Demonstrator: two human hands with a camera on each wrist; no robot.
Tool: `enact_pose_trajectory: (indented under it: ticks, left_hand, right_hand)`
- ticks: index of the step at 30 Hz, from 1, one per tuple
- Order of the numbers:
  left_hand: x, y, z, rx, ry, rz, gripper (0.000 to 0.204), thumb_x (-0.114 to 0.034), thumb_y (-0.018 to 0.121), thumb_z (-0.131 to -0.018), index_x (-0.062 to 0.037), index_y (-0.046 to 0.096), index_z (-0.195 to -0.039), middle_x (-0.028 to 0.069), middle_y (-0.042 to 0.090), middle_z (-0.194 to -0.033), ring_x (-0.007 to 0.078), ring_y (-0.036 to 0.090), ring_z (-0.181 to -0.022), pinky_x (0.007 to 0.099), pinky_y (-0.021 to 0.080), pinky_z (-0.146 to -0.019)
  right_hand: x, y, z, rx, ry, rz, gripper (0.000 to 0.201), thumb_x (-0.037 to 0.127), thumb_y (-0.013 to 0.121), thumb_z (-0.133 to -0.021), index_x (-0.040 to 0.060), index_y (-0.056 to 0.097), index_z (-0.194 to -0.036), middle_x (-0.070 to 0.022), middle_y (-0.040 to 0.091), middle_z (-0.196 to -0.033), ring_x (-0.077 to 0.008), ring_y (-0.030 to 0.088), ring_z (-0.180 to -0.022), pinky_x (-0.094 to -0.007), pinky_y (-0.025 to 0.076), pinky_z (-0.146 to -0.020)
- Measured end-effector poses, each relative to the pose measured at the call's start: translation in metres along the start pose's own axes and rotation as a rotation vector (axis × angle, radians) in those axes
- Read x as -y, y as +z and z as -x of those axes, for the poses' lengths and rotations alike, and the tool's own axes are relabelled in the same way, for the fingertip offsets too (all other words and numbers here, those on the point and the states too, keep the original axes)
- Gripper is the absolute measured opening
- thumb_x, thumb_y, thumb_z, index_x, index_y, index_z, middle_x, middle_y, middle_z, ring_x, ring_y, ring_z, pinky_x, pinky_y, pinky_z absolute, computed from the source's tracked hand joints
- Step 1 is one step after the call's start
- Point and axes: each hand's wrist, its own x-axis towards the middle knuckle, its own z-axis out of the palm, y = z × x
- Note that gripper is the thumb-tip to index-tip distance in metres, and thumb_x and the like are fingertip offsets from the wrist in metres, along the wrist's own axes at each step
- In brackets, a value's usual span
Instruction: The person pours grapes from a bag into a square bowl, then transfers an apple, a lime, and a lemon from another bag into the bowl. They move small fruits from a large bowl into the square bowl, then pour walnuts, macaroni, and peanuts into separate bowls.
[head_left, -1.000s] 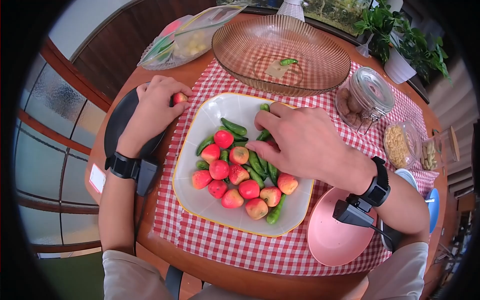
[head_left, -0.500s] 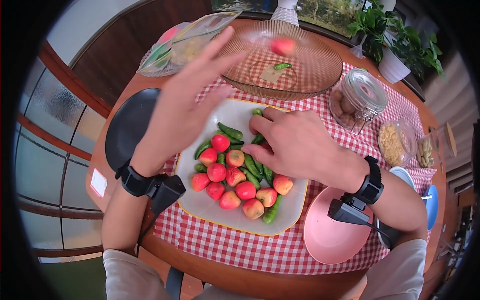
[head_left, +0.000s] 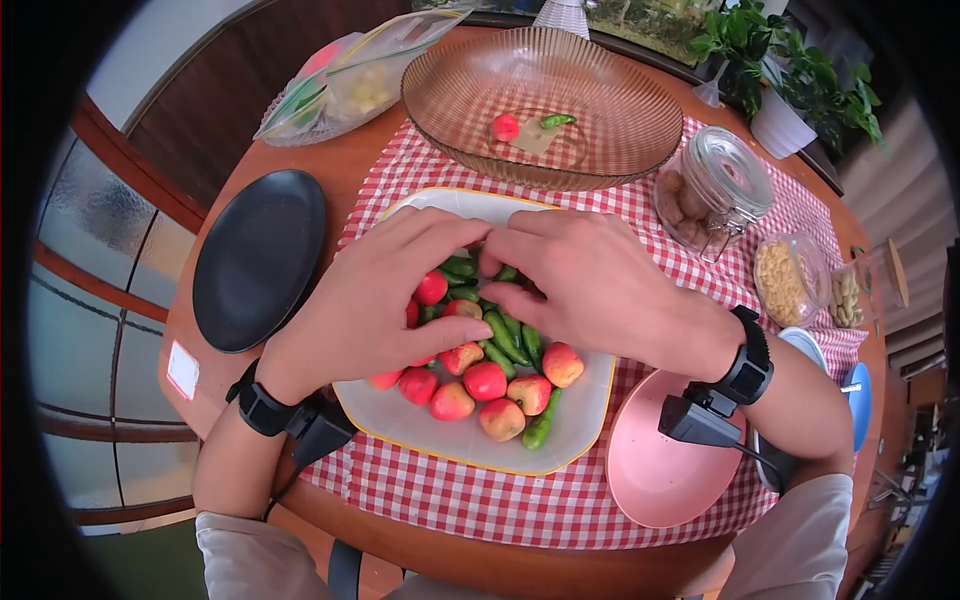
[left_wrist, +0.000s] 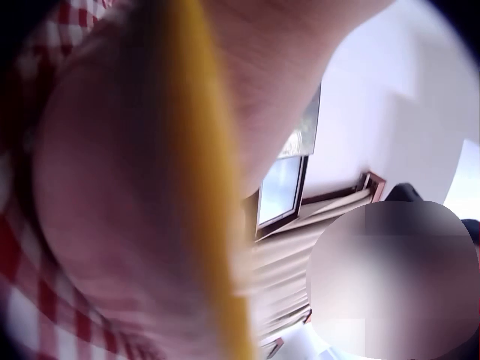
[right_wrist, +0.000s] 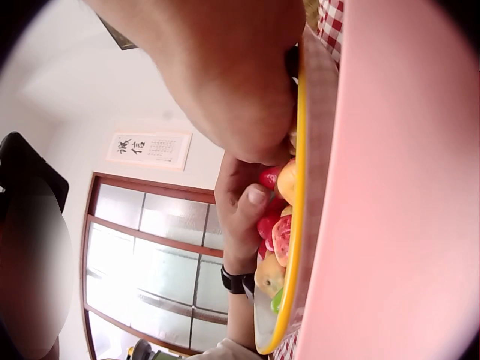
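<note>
A white yellow-rimmed dish point(head_left: 580, 430) holds several red-yellow fruits point(head_left: 485, 380) and green peppers point(head_left: 505, 337). Over its left part is my left hand point(head_left: 385, 285), fingers bent loosely, thumb beside a fruit; nothing shows in its grasp. My right hand point(head_left: 590, 285) reaches down with bent fingers among the peppers at the upper right; its fingertips are partly hidden, so a hold cannot be told. In the right wrist view the left thumb shows beside the fruits point(right_wrist: 268, 178). The brown ribbed glass bowl point(head_left: 450, 110) has one red fruit point(head_left: 505, 127) and one green pepper point(head_left: 557, 121) inside.
A black plate point(head_left: 260, 260) lies left, a pink bowl point(head_left: 660, 470) at the lower right. Bagged items point(head_left: 350, 85) stand at the back left. Along the right are a clasped jar point(head_left: 715, 190), an open container point(head_left: 785, 280) and a potted plant point(head_left: 785, 110).
My left hand let go of a red fruit, which flew into the glass bowl and rests there, and the hand came from the black plate to the white dish. The right hand stayed over the peppers.
</note>
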Motion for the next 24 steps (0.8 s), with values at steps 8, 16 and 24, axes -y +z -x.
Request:
enact_pose_trajectory:
  ticks: [8,16,24]
  left_hand:
    - [-0.001,-0.002,0.0,0.04,0.012,-0.084,0.067,-0.03,0.086,-0.079,-0.0025,0.06,-0.134,0.0163,0.061,-0.129,0.038,0.059,-0.119,0.0429,0.05,-0.102]
    - [0.0,-0.001,0.001,0.052,0.021,-0.134,0.054,-0.032,0.081,-0.084,-0.007,0.065,-0.13,0.0101,0.062,-0.127,0.034,0.06,-0.118,0.0428,0.05,-0.101]
    - [0.0,-0.002,0.001,0.045,-0.006,-0.114,0.05,-0.029,0.079,-0.087,-0.0054,0.065,-0.129,0.0114,0.063,-0.123,0.0336,0.062,-0.114,0.0413,0.051,-0.099]
  right_hand:
    - [0.0,-0.007,-0.001,-0.088,-0.141,-0.115,0.019,0.021,0.075,-0.088,0.0088,0.067,-0.099,-0.0079,0.062,-0.084,-0.0301,0.066,-0.072,-0.0421,0.052,-0.06]
    - [-0.006,-0.024,-0.005,-0.644,-0.223,-0.027,0.022,-0.008,0.069,-0.082,0.0067,0.075,-0.096,-0.0043,0.059,-0.082,-0.0157,0.053,-0.062,-0.0291,0.043,-0.055]
    - [0.001,-0.012,-0.003,-0.295,-0.203,-0.071,0.023,-0.002,0.066,-0.083,0.0064,0.073,-0.103,-0.0094,0.061,-0.081,-0.0272,0.063,-0.066,-0.0382,0.05,-0.057]
